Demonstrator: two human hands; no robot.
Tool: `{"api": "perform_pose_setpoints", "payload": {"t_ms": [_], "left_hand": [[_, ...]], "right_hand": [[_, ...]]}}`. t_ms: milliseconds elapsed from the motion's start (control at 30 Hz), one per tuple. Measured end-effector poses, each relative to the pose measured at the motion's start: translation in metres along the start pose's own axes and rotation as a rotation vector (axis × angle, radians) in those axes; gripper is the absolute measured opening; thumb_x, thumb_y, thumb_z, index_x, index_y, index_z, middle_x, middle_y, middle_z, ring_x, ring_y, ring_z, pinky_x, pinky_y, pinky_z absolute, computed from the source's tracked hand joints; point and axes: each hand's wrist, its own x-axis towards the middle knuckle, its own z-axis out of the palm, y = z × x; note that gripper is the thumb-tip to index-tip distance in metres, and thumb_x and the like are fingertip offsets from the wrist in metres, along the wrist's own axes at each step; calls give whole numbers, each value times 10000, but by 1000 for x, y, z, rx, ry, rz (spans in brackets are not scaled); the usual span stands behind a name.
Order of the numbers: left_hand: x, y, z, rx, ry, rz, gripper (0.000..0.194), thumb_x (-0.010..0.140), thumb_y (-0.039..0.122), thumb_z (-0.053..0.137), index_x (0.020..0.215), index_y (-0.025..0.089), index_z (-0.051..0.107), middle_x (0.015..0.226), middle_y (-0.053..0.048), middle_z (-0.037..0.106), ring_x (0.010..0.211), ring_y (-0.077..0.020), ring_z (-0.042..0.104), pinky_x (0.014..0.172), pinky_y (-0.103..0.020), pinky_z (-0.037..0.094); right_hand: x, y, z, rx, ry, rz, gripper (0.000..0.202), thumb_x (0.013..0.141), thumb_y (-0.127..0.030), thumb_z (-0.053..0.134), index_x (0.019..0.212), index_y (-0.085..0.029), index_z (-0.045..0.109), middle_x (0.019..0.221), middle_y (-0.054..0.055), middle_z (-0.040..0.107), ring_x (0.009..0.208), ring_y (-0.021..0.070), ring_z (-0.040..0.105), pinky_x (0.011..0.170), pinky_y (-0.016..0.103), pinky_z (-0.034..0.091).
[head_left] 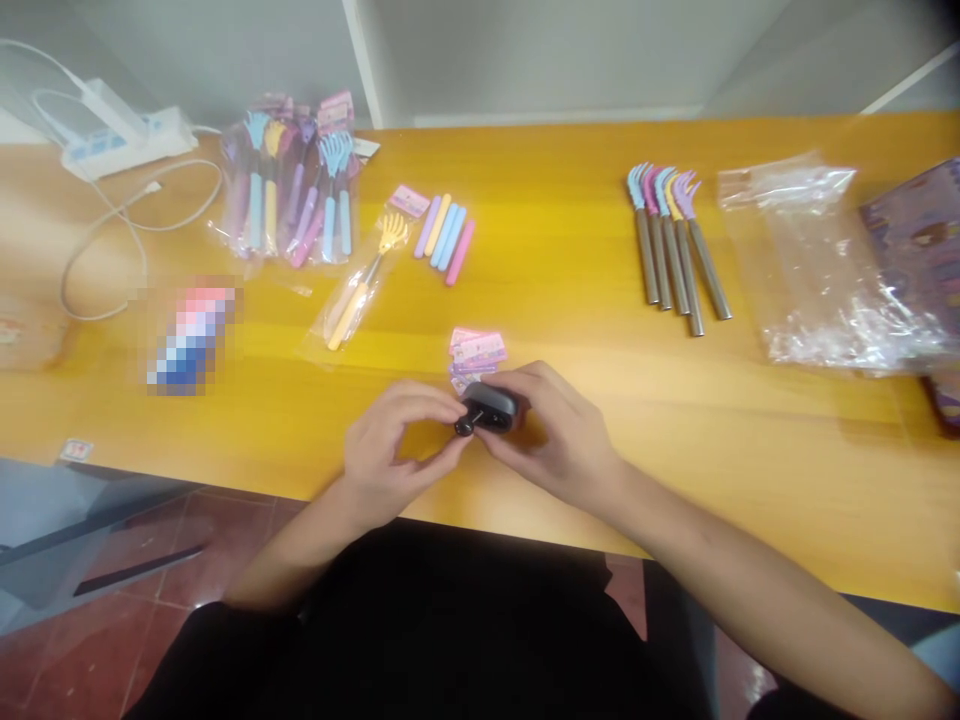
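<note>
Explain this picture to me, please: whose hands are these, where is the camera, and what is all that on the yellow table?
There is no machine: a person works bare-handed, and the single picture comes from a camera on their head, looking down. The left hand and right hand together hold a small dark gadget over the yellow table; what it is I cannot tell. Just behind lie small pink labels. Further back are loose pastel handles, one bagged back scratcher, a bundle of bagged scratchers on the left, bare metal scratchers and clear plastic bags on the right, and a white power strip.
</note>
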Motion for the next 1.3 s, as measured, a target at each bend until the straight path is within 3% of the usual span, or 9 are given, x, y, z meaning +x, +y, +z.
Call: {"api": "perform_pose_setpoints", "payload": {"t_ms": [233, 433, 667, 1133, 1233, 1300], "left_hand": [[3, 0, -3, 36, -6, 86, 406, 847, 84, 879, 1186, 229, 709, 1096, -47, 762, 1006, -183, 758, 901, -350, 658], [6, 1, -3, 150, -36, 71, 332, 868, 133, 873, 1145, 217, 709, 1064, -43, 761, 949, -164, 746, 861, -314, 644], [6, 1, -1, 242, -59, 74, 318, 881, 135, 856, 1153, 211, 712, 1062, -39, 755, 914, -148, 741, 840, -291, 635], [3, -6, 3, 297, -114, 83, 313, 918, 232, 869, 1182, 227, 702, 1106, -53, 756, 1035, -195, 741, 945, -361, 625], [5, 0, -9, 294, -96, 76, 310, 927, 265, 863, 1189, 234, 703, 1089, -50, 750, 1010, -193, 734, 919, -360, 627], [5, 10, -29, 293, -59, 49, 248, 966, 285, 814, 1189, 253, 710, 1077, -47, 747, 1003, -201, 731, 908, -373, 631]], "right_hand": [[1, -1, -1, -11, 4, -14, 474, 1006, -267, 776, 1430, -251, 566, 1149, 87, 695, 936, 202, 704, 787, 325, 639], [1, -2, -2, -11, -10, -5, 454, 1008, -249, 757, 1417, -250, 561, 1125, 80, 684, 865, 184, 675, 728, 306, 617], [0, 0, -1, -9, -36, 12, 457, 997, -239, 753, 1412, -251, 562, 1146, 84, 689, 919, 201, 691, 784, 327, 629], [0, 0, -2, 30, -72, 40, 455, 1000, -230, 735, 1426, -261, 578, 1176, 80, 703, 958, 208, 709, 819, 347, 636], [2, -1, -3, 47, -61, 72, 435, 999, -248, 750, 1406, -258, 598, 1194, 86, 710, 981, 213, 715, 808, 340, 634], [5, -1, -4, 74, -44, 121, 412, 996, -281, 771, 1378, -256, 620, 1180, 81, 718, 920, 195, 708, 751, 316, 620]]}}
